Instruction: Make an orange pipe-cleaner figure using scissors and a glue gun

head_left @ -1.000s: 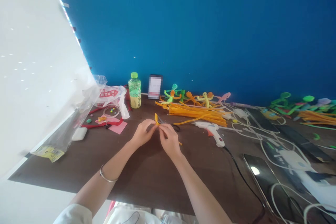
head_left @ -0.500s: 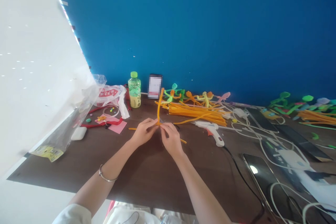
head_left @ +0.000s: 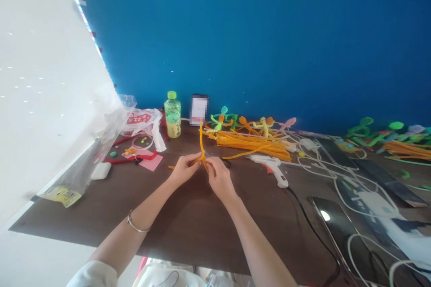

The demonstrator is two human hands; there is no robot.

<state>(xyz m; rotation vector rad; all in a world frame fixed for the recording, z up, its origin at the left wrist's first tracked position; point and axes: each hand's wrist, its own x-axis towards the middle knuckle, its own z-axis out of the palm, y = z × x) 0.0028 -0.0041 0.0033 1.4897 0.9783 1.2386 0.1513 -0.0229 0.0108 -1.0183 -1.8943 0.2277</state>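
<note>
A blue wall point(head_left: 242, 45) rose beyond the brown table point(head_left: 188, 233); clock directions here ran from the hands, with 12 o'clock straight away from the person. The table's near edge crossed below the forearms at 6 o'clock, and bare brown tabletop lay between that edge and the wrists, giving the hands room. A flat phone point(head_left: 336, 228) lay at 4 o'clock. The clear bag point(head_left: 90, 161) at 9 o'clock bounded the left, along the table's left edge. At 2 o'clock the orange bundle point(head_left: 249, 145) lay roughly crosswise; the glue gun point(head_left: 274, 168) at 3 o'clock limited the right, its nozzle towards the hands. The bottle point(head_left: 173, 119) stood at 11, the small phone point(head_left: 199, 112) upright at 12.

The left hand point(head_left: 186, 167) and right hand point(head_left: 220, 177) met at the fingertips, both pinching the orange stem point(head_left: 201, 139) over the middle of the table. Its long axis ran nearly along 12 to 6, slightly curved, the free tip at 12, overlapping the small phone's lower edge in view. Another orange end point(head_left: 171, 167) poked out past the left hand at 9 o'clock; whether it joined the stem could not be told.
</note>
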